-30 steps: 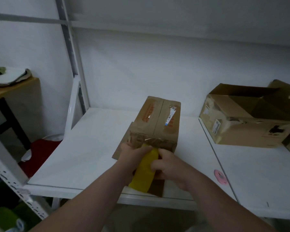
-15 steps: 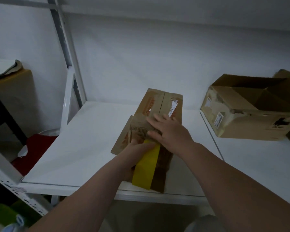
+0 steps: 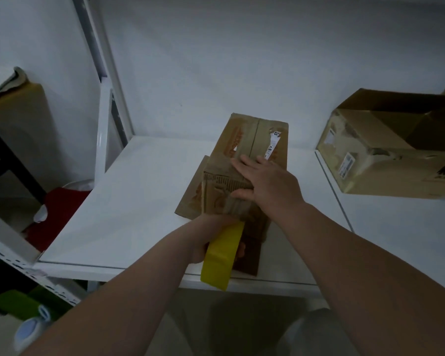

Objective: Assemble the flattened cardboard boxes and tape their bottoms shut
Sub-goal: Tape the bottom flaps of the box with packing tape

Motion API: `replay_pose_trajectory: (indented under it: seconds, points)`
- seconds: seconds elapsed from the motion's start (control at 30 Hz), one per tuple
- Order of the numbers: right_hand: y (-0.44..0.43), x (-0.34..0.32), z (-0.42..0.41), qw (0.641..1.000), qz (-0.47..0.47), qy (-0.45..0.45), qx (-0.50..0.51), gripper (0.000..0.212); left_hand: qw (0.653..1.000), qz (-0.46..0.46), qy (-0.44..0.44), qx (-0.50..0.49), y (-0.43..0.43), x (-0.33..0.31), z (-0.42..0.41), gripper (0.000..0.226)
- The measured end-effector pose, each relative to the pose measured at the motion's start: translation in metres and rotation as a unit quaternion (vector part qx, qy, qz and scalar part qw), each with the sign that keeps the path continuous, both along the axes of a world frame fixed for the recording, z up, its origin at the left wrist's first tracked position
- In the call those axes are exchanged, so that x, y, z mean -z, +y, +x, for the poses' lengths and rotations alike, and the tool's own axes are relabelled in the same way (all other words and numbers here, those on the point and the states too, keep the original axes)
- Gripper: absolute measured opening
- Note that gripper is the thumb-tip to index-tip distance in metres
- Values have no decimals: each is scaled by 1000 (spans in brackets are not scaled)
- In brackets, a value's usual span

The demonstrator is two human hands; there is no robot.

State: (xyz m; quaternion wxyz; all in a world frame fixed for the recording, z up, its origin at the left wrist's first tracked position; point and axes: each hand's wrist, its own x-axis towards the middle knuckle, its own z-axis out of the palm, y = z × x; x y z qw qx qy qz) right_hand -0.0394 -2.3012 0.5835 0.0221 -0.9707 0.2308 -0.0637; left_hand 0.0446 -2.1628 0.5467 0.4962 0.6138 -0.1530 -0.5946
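Nearest to you, your left hand (image 3: 199,240) is wrapped round the yellow tape roll (image 3: 220,258), fingers curled behind it, right at the front edge of the white shelf (image 3: 139,201). Holding the roll low and close like that looks meant to draw the tape tight toward the near end of the box. Just beyond it, the cardboard box (image 3: 254,140) lies on the shelf with its closed flaps turned up and toward you, and one loose flap sticks out on its left side. Your right hand (image 3: 267,186) lies flat on top, fingers straight, thumb down over the near edge, grasping nothing. I judge it is pinning the flaps so the box cannot slide while you pull. Whether any tape is stuck down under that palm, I cannot tell. Farther right, well apart, a second open box (image 3: 385,163) sits near the wall, out of your working space.
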Motion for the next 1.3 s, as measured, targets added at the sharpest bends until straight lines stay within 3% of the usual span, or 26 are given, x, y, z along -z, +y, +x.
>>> replay_pose_trajectory:
  seconds: [0.07,0.37,0.57,0.67,0.87,1.0,1.13,1.17,1.3]
  points:
    - [1,-1,1,1000,-9,7,9,78,1000,-17,8,-2,3,3,0,16]
    - [9,5,5,998,-64,12,23,94,998,-12,55,3,3,3,2,15]
    - [13,6,5,997,-72,7,21,95,999,21,32,2,-7,2,8,26]
    - [14,4,5,997,-76,19,19,97,999,48,16,-2,-11,-2,8,21]
    - [12,-6,-2,996,-79,37,-3,101,997,6,42,-61,-18,8,-9,21]
    - [6,-4,-18,1000,-14,-9,-11,91,993,-5,25,-112,-27,8,-22,21]
    - [-1,19,-62,960,70,-243,117,51,990,0,-1,-141,-37,8,-38,16]
    - [-5,27,-74,947,76,-264,166,44,989,0,-1,-146,-40,8,-42,14]
    - [-33,58,-117,917,131,-166,338,31,984,-14,-7,-179,-50,8,-54,10]
